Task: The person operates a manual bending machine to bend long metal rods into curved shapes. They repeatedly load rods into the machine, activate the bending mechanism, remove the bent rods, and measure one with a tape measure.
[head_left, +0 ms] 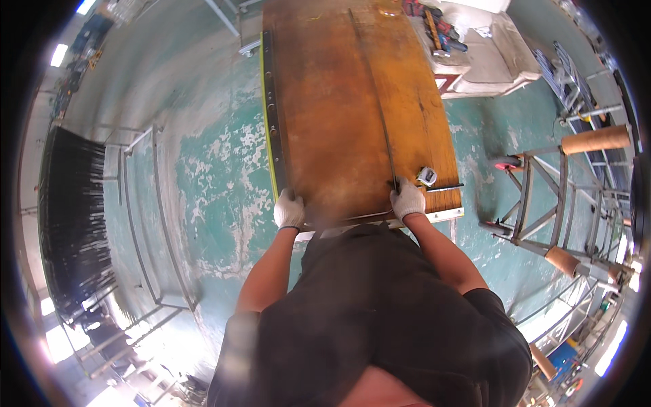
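Observation:
Both my hands wear whitish work gloves and rest at the near end of a long, worn wooden tabletop. My left hand is closed at the near left corner, beside a dark rail with holes along the left edge; what its fingers grip is hidden. My right hand is closed around the near end of a thin dark metal bar that runs lengthwise over the wood. Just beyond that hand sit a tape measure and a slim black stick.
A hammer lies among tools at the far right, by a beige sofa. Metal frames with brown rollers stand on the right. On the left is a rack with black strips. The green floor has worn paint.

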### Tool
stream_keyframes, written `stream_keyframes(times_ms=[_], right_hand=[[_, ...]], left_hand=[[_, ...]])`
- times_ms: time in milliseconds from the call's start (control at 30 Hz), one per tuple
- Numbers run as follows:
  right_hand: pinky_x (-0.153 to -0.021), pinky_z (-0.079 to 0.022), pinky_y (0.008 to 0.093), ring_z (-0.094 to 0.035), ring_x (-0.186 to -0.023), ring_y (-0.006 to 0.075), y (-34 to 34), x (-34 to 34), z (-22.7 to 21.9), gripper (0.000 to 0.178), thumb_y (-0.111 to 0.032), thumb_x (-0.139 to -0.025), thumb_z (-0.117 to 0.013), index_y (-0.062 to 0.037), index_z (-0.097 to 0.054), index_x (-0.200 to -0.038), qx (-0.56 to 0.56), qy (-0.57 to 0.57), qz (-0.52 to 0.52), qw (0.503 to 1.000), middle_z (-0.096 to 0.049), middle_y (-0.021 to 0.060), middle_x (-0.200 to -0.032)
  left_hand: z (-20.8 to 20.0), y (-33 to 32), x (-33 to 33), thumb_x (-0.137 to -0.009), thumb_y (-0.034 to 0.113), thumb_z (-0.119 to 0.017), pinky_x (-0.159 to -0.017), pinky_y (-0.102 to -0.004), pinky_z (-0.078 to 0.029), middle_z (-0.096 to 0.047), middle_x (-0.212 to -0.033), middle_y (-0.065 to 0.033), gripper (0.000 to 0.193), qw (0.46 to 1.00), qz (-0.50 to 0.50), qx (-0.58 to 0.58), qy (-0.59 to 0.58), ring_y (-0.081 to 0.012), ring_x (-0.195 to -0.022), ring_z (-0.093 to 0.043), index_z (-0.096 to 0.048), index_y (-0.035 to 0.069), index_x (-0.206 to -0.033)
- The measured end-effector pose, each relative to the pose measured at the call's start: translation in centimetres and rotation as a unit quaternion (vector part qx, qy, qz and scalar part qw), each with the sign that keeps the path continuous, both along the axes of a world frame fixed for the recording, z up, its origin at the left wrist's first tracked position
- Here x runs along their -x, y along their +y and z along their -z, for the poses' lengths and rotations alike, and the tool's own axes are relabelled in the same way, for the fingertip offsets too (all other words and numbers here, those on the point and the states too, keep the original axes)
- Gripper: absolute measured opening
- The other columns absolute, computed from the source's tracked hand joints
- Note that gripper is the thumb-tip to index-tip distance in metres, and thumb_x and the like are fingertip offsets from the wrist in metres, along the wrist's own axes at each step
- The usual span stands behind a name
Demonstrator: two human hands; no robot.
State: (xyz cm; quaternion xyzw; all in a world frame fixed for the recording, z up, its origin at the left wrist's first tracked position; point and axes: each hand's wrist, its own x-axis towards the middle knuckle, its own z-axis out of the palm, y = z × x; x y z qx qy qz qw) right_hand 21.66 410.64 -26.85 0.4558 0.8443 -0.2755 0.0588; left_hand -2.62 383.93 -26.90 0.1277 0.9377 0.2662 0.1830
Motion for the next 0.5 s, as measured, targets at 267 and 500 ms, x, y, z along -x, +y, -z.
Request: stream_keyframes(times_ms=[267,500], right_hand=[[-0.099,-0.054,0.0565,-0.068,-0.120,0.0431,-1.5,-0.4,-1.8,0.051,-0.029,-0.093,-0.072,-0.0095,-0.059,-0.138,0.004,-0.039,-0.023,0.999,-0.071,0.0222,-0.130],[-0.098,-0.054,0.0567,-0.068,-0.116,0.0458,-4.5,-2.3,-1.9,0.053,-0.025,-0.087,-0.078,-0.0080,-0.060,-0.133,-0.029,-0.035,-0.026,0.999,-0.074,0.0247,-0.119]], left_hand=[[-2.7,0.6,-2.2,-0.088,0.013,-0.068,-0.098,-0.0508,-0.054,-0.074,-0.111,-0.0174,0.026,0.957,0.280,0.051,0.059,-0.0399,-0.110,-0.068,-0.077,0.007,-0.112],[-1.7,-2.5,-7.4,-0.088,0.015,-0.065,-0.089,-0.0501,-0.057,-0.071,-0.102,-0.0132,0.013,0.933,0.353,0.045,0.048,-0.0356,-0.102,-0.069,-0.075,0.010,-0.094]])
